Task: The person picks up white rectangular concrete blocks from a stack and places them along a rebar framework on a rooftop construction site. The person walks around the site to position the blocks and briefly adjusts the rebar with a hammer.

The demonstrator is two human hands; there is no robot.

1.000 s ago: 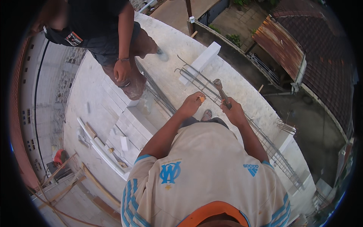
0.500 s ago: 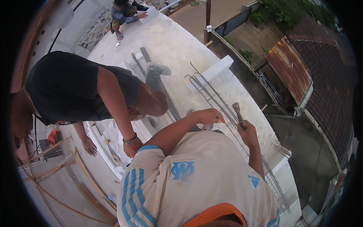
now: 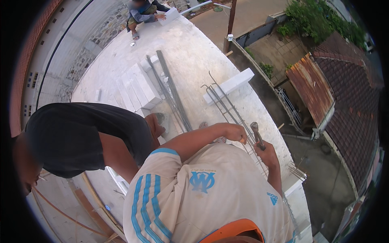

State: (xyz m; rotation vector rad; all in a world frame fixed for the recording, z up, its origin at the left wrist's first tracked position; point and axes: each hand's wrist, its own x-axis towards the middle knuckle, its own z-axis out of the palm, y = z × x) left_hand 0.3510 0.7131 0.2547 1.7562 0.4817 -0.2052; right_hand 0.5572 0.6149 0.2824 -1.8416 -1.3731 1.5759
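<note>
My left hand is closed around a small tool with an orange handle; the rest of that tool is hidden. It is over a long cage of thin steel bars, which runs along the roof edge in front of me. Close to its right, my right hand grips a hammer with a metal head and a dark handle. The hammer head points up and away from me, above the bars. The far end of the cage has bent, hooked tips and lies across a white block.
On my left a co-worker in a black shirt bends down close beside me. White blocks and loose steel bars lie ahead. Another person crouches at the far end. The slab edge drops to a yard on the right.
The co-worker has shifted back toward the lower left, uncovering the white blocks. My left hand has moved right and nearer my right hand. Both hands keep their tools, and my view has shifted slightly.
</note>
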